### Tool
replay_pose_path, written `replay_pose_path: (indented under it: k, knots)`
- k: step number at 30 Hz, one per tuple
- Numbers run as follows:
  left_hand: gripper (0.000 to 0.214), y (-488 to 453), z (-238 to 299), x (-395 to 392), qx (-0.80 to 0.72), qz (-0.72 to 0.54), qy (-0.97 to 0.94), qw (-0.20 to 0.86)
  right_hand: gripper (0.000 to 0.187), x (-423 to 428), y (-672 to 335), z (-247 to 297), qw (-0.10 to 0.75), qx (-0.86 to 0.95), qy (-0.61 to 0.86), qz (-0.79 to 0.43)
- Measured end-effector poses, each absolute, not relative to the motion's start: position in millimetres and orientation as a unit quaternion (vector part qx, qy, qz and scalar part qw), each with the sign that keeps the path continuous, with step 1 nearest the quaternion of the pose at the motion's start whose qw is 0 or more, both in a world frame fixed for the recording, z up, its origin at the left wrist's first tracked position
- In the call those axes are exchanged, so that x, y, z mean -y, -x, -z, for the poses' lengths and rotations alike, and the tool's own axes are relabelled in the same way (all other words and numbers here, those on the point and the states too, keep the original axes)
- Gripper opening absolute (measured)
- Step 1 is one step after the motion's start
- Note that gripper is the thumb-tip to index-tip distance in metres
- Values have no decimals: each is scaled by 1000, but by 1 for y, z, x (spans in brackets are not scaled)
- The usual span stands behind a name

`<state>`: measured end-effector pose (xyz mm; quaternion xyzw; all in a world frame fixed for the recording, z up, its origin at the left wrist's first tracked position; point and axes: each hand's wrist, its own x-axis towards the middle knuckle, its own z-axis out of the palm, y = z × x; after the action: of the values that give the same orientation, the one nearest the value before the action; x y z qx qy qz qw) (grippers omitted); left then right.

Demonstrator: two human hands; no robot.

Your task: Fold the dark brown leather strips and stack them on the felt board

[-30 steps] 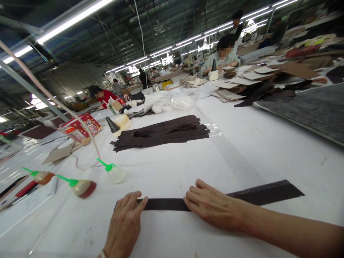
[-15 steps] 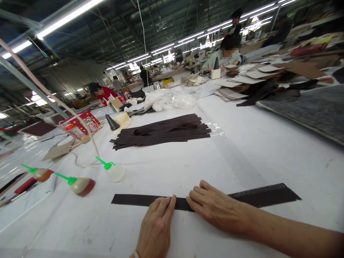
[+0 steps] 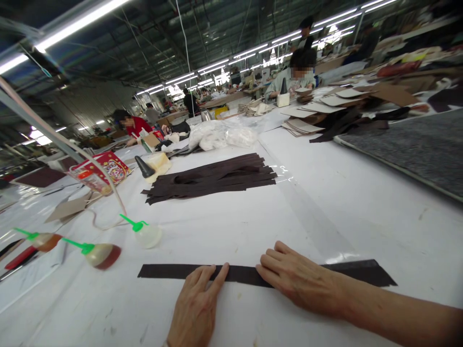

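A long dark brown strip [image 3: 241,274], leather-like, lies across the white table in front of me. On its left half rests my left hand [image 3: 197,299], fingers stretched out with the index finger apart from the others and the tips on the strip. Farther right, my right hand [image 3: 289,274] has its fingers bent and pressed together on the strip, gripping it near the middle. My right forearm covers part of the strip. Its right end shows a lengthwise fold line. The right thumb is hidden.
Beyond the strip lies a pile of similar dark strips [image 3: 210,178]. Squeeze bottles with green spouts [image 3: 103,255] stand at left, near a hanging hose [image 3: 117,197]. A grey felt-like board [image 3: 408,140] sits at right. Co-workers [image 3: 292,79] are at the far tables.
My left hand has slid left along the strip, and its index finger has spread from the others. The gap between my hands is wider. The camera view has shifted slightly.
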<state>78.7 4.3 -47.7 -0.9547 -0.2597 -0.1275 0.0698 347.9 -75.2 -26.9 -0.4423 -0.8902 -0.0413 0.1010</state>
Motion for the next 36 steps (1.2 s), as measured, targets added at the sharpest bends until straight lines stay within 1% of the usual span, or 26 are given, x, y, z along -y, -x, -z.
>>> replay_pose_path:
  k: [3,7,9,12,14,21,36]
  knots:
    - [62,-67,44,-11,271,126,953,57,19,72,-341,27,106,887,448,38]
    - [46,-74,35,-14,317,187,930,16,19,70,-334,27,114,881,458,40]
    - [40,-90,32,-10,317,220,922,-36,17,70,-334,28,114,879,461,41]
    - [36,-117,33,-1,284,213,926,-128,15,71,-335,28,108,878,464,45]
    - [38,-126,35,3,270,196,931,-147,16,73,-336,28,103,879,463,49]
    - [43,-115,41,2,213,158,958,-109,16,79,-340,24,103,886,451,41]
    - [60,-118,41,3,211,106,971,-34,16,86,-348,29,113,882,457,30]
